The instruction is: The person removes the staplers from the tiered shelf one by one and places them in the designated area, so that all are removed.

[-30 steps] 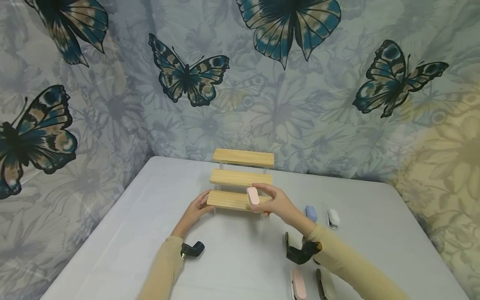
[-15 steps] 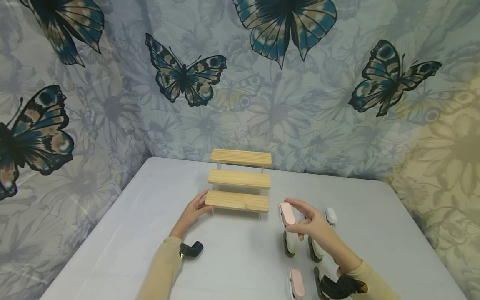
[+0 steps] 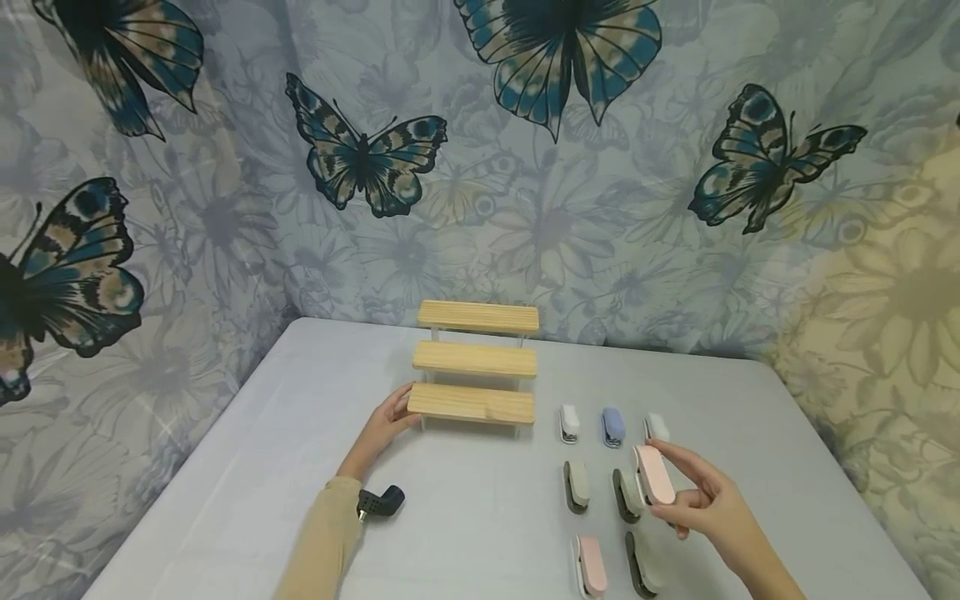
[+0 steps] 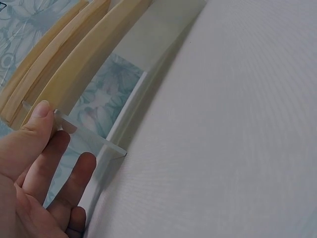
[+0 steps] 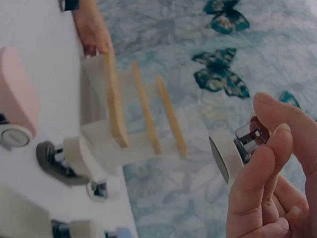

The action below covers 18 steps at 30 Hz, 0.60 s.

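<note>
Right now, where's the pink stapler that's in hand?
Head view, right side: the pink stapler is pinched in the right hand, above the table, beside the grey stapler.

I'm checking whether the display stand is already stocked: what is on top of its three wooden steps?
Nothing lies on the three steps of the wooden stand. The left hand touches its lowest step's end. The right hand holds a pink stapler off beside it.

1. No text, label, brand, number or sign can be read in any view.
2. The small staplers [image 3: 611, 425] on the counter [image 3: 480, 508] show plain coloured tops.
3. The wooden stepped shelf [image 3: 474, 358] is bare of markings.
4. The butterfly backdrop [image 3: 570, 167] carries only pictures.
</note>
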Tool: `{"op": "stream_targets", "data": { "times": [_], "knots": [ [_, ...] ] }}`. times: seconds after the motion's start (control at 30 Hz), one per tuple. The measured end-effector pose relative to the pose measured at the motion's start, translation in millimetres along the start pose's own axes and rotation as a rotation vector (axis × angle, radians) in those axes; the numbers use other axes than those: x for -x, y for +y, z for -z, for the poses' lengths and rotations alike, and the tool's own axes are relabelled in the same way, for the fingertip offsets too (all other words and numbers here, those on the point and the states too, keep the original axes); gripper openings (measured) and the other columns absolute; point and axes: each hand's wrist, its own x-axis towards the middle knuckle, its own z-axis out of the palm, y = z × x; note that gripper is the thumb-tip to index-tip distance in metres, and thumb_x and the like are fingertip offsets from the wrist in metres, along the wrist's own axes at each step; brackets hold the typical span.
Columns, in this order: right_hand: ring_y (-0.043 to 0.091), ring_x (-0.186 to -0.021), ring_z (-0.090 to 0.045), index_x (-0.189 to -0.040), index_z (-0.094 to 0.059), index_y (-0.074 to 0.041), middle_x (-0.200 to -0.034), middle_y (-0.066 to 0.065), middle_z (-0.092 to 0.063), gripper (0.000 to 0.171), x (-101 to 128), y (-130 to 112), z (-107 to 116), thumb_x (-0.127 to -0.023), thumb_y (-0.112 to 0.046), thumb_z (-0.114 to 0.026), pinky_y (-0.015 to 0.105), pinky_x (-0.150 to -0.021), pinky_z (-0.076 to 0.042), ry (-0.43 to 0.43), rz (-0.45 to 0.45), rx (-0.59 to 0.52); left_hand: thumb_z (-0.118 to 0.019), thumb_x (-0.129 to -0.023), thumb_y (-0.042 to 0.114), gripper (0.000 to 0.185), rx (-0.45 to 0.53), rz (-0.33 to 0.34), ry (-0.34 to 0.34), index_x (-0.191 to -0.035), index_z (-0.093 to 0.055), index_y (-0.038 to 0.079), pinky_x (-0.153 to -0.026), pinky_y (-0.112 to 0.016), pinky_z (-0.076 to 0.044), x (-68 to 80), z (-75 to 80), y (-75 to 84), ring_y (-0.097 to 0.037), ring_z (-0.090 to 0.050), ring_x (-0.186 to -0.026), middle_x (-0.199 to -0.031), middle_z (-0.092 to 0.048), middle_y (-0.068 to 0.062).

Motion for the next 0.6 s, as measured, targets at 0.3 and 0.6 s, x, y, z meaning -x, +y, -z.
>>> {"op": "stream_targets", "data": {
  "times": [0.3,0.6],
  "knots": [
    [0.016,-0.041,-0.042,-0.125,-0.02,-0.018,-0.105,-0.008,-0.046,0.059,46,33,21,-0.076,0.0,-0.048,0.036,-0.04,-0.039,0.06,-0.287,-0.174,-0.06,-0.069,0.027,0.066,-0.029,-0.015,0.018,-0.123,-0.026,0.01,-0.081,-0.035,-0.031,1.1,0.9,5.9,-0.015,-0.043,-0.096,-0.113,-0.043,-0.003],
    [0.041,-0.091,-0.038,-0.127,-0.01,-0.014,-0.125,-0.013,-0.021,0.053,75,101,51,-0.082,0.012,-0.02,0.048,-0.07,-0.034,-0.363,-0.065,-0.671,-0.061,-0.068,0.025,0.062,0.006,0.012,0.021,-0.121,-0.03,0.019,-0.079,-0.03,-0.035,3.1,0.0,1.8,-0.015,-0.044,-0.095,-0.113,-0.042,-0.004]
  ]
}}
